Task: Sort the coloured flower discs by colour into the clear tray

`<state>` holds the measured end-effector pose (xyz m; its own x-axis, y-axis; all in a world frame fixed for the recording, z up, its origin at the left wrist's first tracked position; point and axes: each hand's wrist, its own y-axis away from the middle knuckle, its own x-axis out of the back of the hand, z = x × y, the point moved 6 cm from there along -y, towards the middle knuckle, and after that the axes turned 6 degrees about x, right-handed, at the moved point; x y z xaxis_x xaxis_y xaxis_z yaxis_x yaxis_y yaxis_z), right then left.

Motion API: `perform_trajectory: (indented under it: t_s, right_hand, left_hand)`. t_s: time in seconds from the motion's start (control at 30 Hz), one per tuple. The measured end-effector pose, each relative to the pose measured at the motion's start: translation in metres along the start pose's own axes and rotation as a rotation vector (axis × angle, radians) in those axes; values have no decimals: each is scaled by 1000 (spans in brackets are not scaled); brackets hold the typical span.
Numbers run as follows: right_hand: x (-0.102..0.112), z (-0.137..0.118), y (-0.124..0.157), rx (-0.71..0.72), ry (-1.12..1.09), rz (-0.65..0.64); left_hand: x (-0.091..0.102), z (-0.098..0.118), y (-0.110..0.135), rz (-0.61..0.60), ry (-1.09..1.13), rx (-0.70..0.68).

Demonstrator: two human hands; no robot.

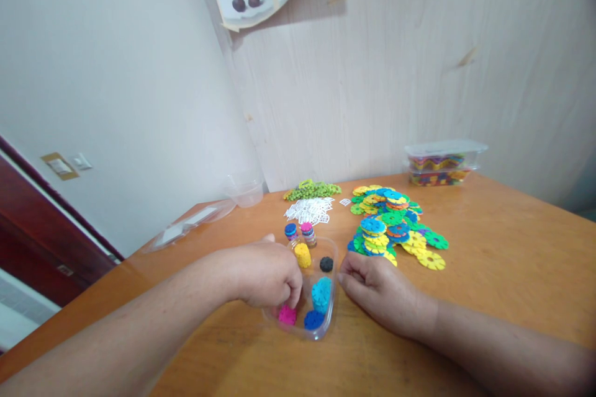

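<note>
A clear plastic tub [316, 336] stands on the table between my hands. It holds small notched discs in stacks by colour: yellow [302, 255], black [326, 264], light blue [321, 294], dark blue [314, 320] and pink [287, 315]. My left hand [267, 273] is bent over the tub's left side, fingers closed and tips down at the pink stack; whether a disc is between them is hidden. Loosely curled, my right hand [377, 288] rests beside the tub's right rim, with nothing showing in it. Two short multicoloured disc stacks [291, 231] stand behind the tub.
Larger flower-shaped discs [393, 217] are heaped behind my right hand. Further back lie white flat pieces [310, 211] and green pieces [314, 190]. A clear bowl [246, 191] and a clear lid [190, 223] are at the left. Lidded boxes [442, 164] are stacked by the wall.
</note>
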<state>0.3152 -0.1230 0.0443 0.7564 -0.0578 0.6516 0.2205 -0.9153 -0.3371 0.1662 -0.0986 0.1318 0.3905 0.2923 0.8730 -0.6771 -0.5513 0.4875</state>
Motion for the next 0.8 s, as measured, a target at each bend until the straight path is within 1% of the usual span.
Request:
perform_trajectory:
  t_s: [0.13,0.23,0.33,0.4,0.47,0.57,0.6,0.67,0.73,0.8]
  right_hand:
    - [0,0,0,4,-2,3]
    - [0,1,0,2,-3,1]
    - [0,1,-1,6,4,4]
    - [0,1,-1,8,8,6]
    - [-1,0,-1,5,3,4]
    - [0,-1,-1,0,-10,13]
    - [0,-1,-1,-1,-14,15]
    - [0,-1,0,-2,-16,14]
    - [0,0,0,-7,-16,10]
    - [0,1,0,-12,-16,11]
  left_hand:
    - [2,2,2,-33,33,14]
    - [11,-4,2,21,69,23]
    - [29,-20,0,165,148,53]
    - [42,-36,-3,290,193,115]
    - [49,-51,-10,374,229,186]
    - [54,-67,-26,476,246,222]
    - [55,-70,-32,496,241,219]
    - [55,-71,-44,515,213,167]
    - [54,-70,-55,504,160,105]
    - [52,-68,-64,469,107,77]
